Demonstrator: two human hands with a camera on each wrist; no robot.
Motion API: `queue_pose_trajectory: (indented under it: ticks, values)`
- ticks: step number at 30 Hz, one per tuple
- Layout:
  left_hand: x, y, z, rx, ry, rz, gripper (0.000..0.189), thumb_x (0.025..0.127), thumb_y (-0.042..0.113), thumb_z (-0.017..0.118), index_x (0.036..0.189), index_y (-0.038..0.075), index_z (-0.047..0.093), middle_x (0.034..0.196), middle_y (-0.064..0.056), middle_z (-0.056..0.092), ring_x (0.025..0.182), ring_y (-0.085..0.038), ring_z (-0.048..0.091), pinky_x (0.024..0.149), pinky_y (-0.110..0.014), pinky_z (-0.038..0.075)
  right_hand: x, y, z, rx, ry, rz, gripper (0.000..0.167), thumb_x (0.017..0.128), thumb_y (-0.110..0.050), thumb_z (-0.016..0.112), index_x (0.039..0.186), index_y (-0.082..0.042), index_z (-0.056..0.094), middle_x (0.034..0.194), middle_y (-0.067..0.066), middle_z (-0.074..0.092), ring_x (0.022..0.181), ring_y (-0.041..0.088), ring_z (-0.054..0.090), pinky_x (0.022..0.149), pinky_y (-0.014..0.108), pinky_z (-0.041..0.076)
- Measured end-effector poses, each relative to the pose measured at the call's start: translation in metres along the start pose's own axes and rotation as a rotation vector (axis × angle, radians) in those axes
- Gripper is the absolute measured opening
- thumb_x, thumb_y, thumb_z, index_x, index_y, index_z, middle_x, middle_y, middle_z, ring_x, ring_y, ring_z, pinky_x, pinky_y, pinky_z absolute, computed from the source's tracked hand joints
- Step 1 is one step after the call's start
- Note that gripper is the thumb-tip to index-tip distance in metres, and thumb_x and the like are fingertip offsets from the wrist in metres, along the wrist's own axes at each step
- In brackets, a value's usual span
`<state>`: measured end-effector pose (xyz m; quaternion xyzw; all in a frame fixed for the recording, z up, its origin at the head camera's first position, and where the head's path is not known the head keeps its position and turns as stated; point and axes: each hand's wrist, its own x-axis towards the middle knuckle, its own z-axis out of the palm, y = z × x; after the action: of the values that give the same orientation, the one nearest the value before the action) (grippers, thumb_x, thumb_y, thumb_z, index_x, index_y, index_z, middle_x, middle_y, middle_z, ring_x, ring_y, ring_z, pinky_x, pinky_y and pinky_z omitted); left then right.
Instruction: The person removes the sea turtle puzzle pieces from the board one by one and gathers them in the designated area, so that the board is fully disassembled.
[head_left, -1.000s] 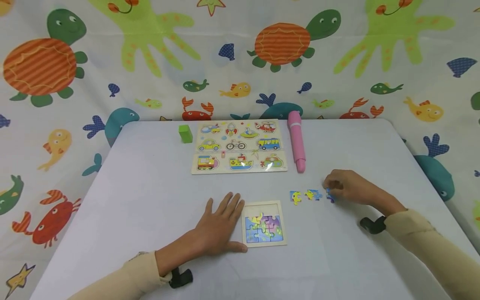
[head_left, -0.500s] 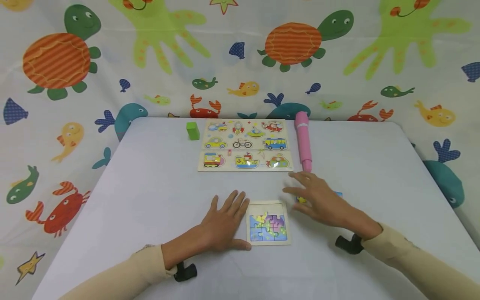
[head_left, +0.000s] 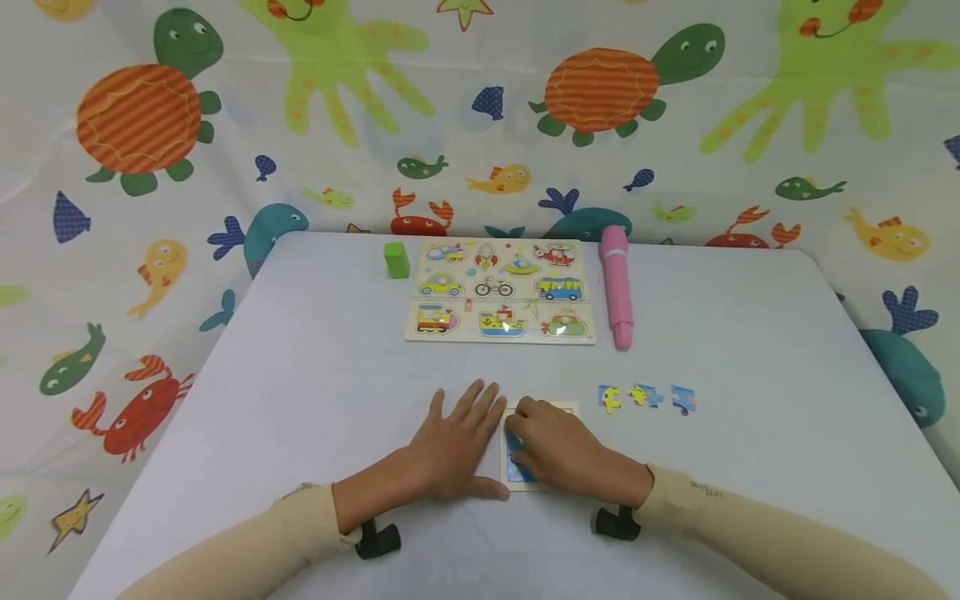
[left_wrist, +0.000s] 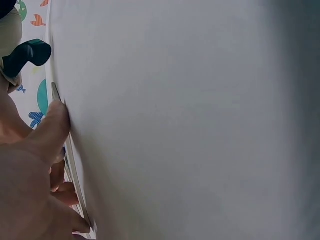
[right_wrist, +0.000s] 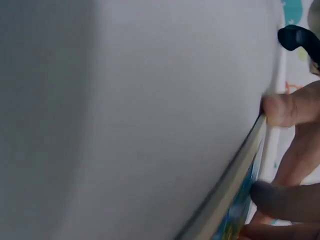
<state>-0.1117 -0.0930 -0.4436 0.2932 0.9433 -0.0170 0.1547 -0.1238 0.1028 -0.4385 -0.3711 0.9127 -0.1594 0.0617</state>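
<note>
In the head view my left hand (head_left: 453, 446) lies flat on the table with fingers spread, along the left side of a small wooden puzzle tray (head_left: 566, 406). Its thumb (right_wrist: 280, 110) touches the near left corner of the tray in the right wrist view. My right hand (head_left: 558, 446) is over the tray with bent fingers, fingertips down at the blue puzzle inside. That hand covers most of the puzzle, and whether it pinches a piece is hidden. Three loose jigsaw pieces lie right of the tray: a left one (head_left: 610, 398), a middle one (head_left: 647, 395) and a right one (head_left: 683, 399).
Behind the tray lies a wooden vehicle puzzle board (head_left: 501, 292). A green block (head_left: 397, 261) stands at its left and a pink marker-shaped stick (head_left: 617, 287) lies at its right. A sea-animal cloth (head_left: 480, 125) hangs behind the white table (head_left: 337, 358).
My right hand has left the loose pieces, moving left to the puzzle tray, and its fingers now reach down there. The left hand stays beside the tray. The head view has shifted slightly.
</note>
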Motion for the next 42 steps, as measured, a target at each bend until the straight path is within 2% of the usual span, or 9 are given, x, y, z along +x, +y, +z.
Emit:
queue_pose_trajectory:
  ticks: [5, 8, 11, 19, 24, 28, 32, 37, 42]
  values:
    - [0.0, 0.001, -0.002, 0.016, -0.003, -0.001, 0.113, 0.083, 0.081, 0.058, 0.163, 0.009, 0.025, 0.17, -0.012, 0.016, 0.157, -0.033, 0.009, 0.114, -0.07, 0.022, 0.001, 0.001, 0.003, 0.168, 0.009, 0.07, 0.023, 0.085, -0.008, 0.082, 0.104, -0.002, 0.069, 0.095, 0.003, 0.058, 0.077, 0.013, 0.053, 0.068, 0.029, 0.05]
    - [0.0, 0.002, -0.003, 0.012, -0.006, -0.003, 0.113, 0.083, 0.081, 0.059, 0.163, 0.01, 0.025, 0.17, -0.011, 0.016, 0.157, -0.033, 0.009, 0.114, -0.07, 0.022, 0.002, 0.003, 0.005, 0.285, 0.001, 0.127, 0.02, 0.086, -0.003, 0.079, 0.1, -0.005, 0.064, 0.089, 0.0, 0.055, 0.077, 0.013, 0.05, 0.068, 0.03, 0.048]
    - [0.0, 0.002, -0.003, 0.004, -0.006, -0.004, 0.113, 0.082, 0.081, 0.06, 0.163, 0.01, 0.025, 0.17, -0.011, 0.017, 0.157, -0.033, 0.01, 0.114, -0.07, 0.022, 0.003, 0.004, 0.007, 0.358, 0.0, 0.155, 0.021, 0.087, -0.001, 0.078, 0.095, -0.009, 0.06, 0.082, -0.003, 0.051, 0.076, 0.013, 0.049, 0.067, 0.031, 0.044]
    - [0.001, 0.0, -0.001, 0.007, -0.019, -0.014, 0.114, 0.081, 0.082, 0.059, 0.163, 0.009, 0.026, 0.17, -0.011, 0.017, 0.157, -0.033, 0.01, 0.115, -0.07, 0.022, 0.0, 0.017, 0.011, 0.551, 0.025, 0.111, 0.021, 0.089, -0.001, 0.075, 0.089, -0.016, 0.06, 0.074, -0.009, 0.05, 0.071, 0.009, 0.049, 0.063, 0.026, 0.043]
    - [0.001, 0.001, -0.001, -0.008, -0.014, -0.015, 0.115, 0.081, 0.081, 0.061, 0.163, 0.009, 0.025, 0.17, -0.012, 0.017, 0.157, -0.033, 0.009, 0.115, -0.069, 0.022, -0.01, 0.033, -0.009, 0.666, 0.007, 0.106, 0.013, 0.093, -0.008, 0.073, 0.09, -0.017, 0.064, 0.081, -0.009, 0.058, 0.079, 0.011, 0.056, 0.07, 0.027, 0.048]
    - [0.002, 0.002, -0.002, -0.016, -0.007, -0.013, 0.116, 0.08, 0.081, 0.062, 0.163, 0.009, 0.024, 0.17, -0.012, 0.016, 0.157, -0.033, 0.009, 0.115, -0.069, 0.021, -0.03, 0.06, -0.036, 0.656, 0.008, 0.157, 0.012, 0.094, -0.009, 0.072, 0.089, -0.017, 0.065, 0.083, -0.006, 0.061, 0.082, 0.015, 0.058, 0.071, 0.028, 0.048]
    - [0.002, 0.002, -0.002, -0.024, -0.007, -0.014, 0.116, 0.08, 0.08, 0.063, 0.163, 0.009, 0.024, 0.17, -0.012, 0.016, 0.157, -0.033, 0.009, 0.116, -0.069, 0.02, -0.055, 0.089, -0.049, 0.603, 0.006, 0.239, 0.016, 0.092, -0.005, 0.073, 0.086, -0.018, 0.064, 0.081, -0.005, 0.061, 0.082, 0.015, 0.058, 0.072, 0.029, 0.047]
    - [0.002, 0.002, -0.003, -0.037, -0.004, -0.012, 0.116, 0.079, 0.078, 0.066, 0.163, 0.008, 0.026, 0.17, -0.013, 0.017, 0.157, -0.034, 0.01, 0.115, -0.07, 0.02, -0.07, 0.105, -0.04, 0.607, -0.027, 0.262, 0.015, 0.09, -0.004, 0.073, 0.087, -0.017, 0.065, 0.081, -0.006, 0.062, 0.081, 0.013, 0.058, 0.074, 0.027, 0.047]
    - [0.001, 0.002, -0.003, -0.047, -0.003, -0.011, 0.116, 0.079, 0.078, 0.067, 0.163, 0.008, 0.026, 0.17, -0.013, 0.017, 0.157, -0.034, 0.01, 0.115, -0.07, 0.019, -0.071, 0.103, -0.028, 0.544, 0.023, 0.244, 0.02, 0.087, 0.0, 0.073, 0.086, -0.018, 0.066, 0.079, -0.008, 0.06, 0.079, 0.012, 0.056, 0.072, 0.025, 0.047]
